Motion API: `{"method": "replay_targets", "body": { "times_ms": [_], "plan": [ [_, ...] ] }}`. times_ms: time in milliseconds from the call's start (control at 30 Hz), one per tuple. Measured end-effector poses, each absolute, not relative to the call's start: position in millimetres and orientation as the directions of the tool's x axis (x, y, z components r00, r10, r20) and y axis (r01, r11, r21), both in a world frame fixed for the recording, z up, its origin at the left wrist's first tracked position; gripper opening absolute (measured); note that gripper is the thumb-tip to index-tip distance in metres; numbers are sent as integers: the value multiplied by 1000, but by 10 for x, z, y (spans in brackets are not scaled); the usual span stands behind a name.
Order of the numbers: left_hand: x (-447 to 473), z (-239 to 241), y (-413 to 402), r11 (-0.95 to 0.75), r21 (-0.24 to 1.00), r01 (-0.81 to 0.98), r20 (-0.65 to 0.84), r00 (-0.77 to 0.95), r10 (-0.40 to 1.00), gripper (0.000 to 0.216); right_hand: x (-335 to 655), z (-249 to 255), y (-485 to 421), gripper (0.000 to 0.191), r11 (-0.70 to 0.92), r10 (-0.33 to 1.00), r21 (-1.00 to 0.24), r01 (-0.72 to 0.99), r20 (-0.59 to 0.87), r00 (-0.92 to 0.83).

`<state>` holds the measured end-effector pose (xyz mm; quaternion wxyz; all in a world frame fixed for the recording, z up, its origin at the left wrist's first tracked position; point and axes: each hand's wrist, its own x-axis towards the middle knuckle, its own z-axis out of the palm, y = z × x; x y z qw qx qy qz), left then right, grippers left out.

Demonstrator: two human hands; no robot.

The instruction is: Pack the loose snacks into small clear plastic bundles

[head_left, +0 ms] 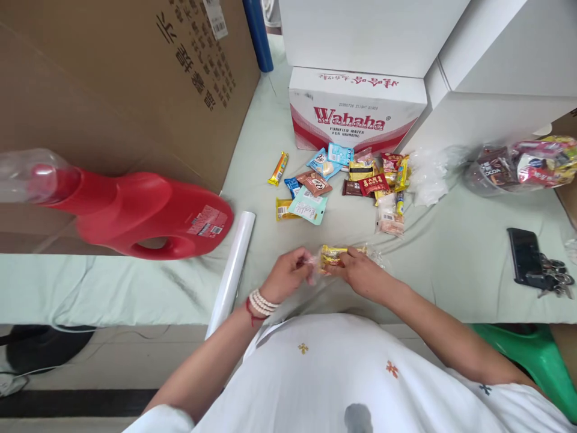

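Note:
Close to the table's front edge lies a yellow-wrapped snack (331,255), inside or under a clear plastic bag (376,255). My right hand (363,275) is closed over the snack from the right, its fingertips pressing on the wrapper. On the other side, my left hand (291,273), with beaded bracelets at the wrist, pinches the gathered left end of the clear plastic. Beyond both hands is a loose spread of packaged snacks: a mint-green packet (309,206), a brown packet (314,183), a red packet (374,184) and several others.
A white Wahaha water carton (356,111) stands behind the snacks. Left are a red detergent jug (153,210), a big cardboard box (112,90) and a plastic-film roll (232,273). On the right are clear bags (433,174), a snack tub (491,174), a phone (525,252) and keys (556,275).

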<state>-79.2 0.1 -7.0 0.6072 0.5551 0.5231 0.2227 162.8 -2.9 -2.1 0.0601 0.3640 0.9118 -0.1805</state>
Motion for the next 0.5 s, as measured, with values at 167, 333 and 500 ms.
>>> {"method": "replay_targets", "body": {
  "times_ms": [167,333,500],
  "plan": [
    [-197,-194,-10,153,921,360,-286,354,891,27,1756,43,-61,28,595,652,-515,617,-140,-745],
    [-47,-344,-119,-189,610,769,-117,324,939,34,2076,-108,-220,34,207,975,-641,739,73,-209],
    [-49,-352,-134,-231,527,818,-26,287,958,29,2160,-413,-351,46,-119,986,-563,818,30,164]
  ]
}}
